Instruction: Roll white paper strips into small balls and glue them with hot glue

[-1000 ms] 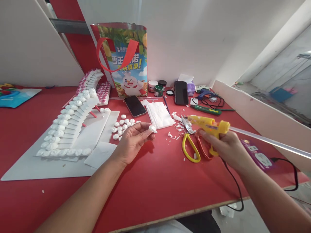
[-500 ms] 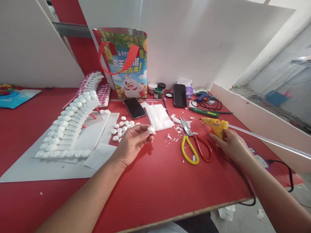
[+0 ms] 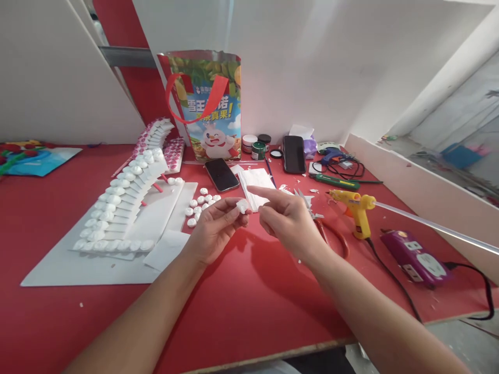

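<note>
Between the thumb and fingers of my left hand [image 3: 218, 226] is a small white crumpled piece [image 3: 243, 206]. My right hand [image 3: 286, 218] is just right of it, index finger stretched toward the piece and the other fingers curled, with nothing visible in it. The yellow glue gun [image 3: 356, 208] rests on the table with a clear glue stick in its back. Small white swirled pieces [image 3: 191, 223] lie behind my left hand. A curved white structure [image 3: 125, 208] edged with similar pieces is at the left. My right hand partly covers the red-handled scissors [image 3: 335, 234].
On the red table [image 3: 241, 311] are a colourful bag [image 3: 212, 114], two phones [image 3: 221, 174], paint jars [image 3: 258, 150], folded white tissue [image 3: 255, 182] and a green tool [image 3: 336, 181]. A purple power strip [image 3: 415, 259] with cables sits at the right.
My right hand has let go of the glue gun, now lying on the table, and moved left beside the piece in my left hand. The view has shifted slightly.
</note>
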A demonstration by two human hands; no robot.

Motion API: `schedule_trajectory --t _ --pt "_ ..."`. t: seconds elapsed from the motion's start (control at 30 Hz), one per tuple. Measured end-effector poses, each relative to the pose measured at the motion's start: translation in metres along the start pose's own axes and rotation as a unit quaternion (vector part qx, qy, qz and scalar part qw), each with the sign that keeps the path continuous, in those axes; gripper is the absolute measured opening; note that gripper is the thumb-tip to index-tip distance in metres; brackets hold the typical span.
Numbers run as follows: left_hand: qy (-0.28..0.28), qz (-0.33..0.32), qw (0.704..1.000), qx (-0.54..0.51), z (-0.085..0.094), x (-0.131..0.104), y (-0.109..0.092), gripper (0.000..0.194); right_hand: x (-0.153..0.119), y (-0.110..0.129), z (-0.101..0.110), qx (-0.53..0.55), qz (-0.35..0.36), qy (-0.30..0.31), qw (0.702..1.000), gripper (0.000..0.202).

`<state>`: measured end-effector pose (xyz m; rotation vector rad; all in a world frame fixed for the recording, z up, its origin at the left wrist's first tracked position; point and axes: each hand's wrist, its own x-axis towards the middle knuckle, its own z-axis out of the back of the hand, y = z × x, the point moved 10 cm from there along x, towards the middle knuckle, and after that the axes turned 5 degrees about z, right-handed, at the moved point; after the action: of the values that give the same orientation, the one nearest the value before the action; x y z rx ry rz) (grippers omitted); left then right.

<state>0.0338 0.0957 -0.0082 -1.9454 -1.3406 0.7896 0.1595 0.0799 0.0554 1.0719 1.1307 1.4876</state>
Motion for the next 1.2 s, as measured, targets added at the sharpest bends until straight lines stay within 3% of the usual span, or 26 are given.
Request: schedule_trajectory --t 0.17,0.57,0.83,1.0,1.2 --pt "-0.002 -0.006 1.0 -0.01 0.002 0.002 -0.002 0.019 -0.002 -0.018 -0.012 0.086 -0.019 0.025 0.996 0.061" --pt "-0.002 0.003 1.0 -0.012 0.003 0.001 0.001 0.018 -0.003 -0.022 -0.016 0.081 -0.004 0.038 0.996 0.059" --pt "-0.01 0.014 1.0 -0.012 0.0 0.0 0.003 0.018 -0.007 -0.011 -0.01 -0.102 0.107 0.019 0.989 0.055" --pt "-0.012 0.018 1.0 0.017 0.003 0.0 0.004 0.02 -0.012 0.003 -0.011 -0.27 0.202 0.005 0.941 0.053" --pt "-0.008 0.02 0.999 0.025 0.005 0.002 0.006 0.021 -0.021 0.008 -0.027 -0.449 0.307 0.033 0.839 0.053"
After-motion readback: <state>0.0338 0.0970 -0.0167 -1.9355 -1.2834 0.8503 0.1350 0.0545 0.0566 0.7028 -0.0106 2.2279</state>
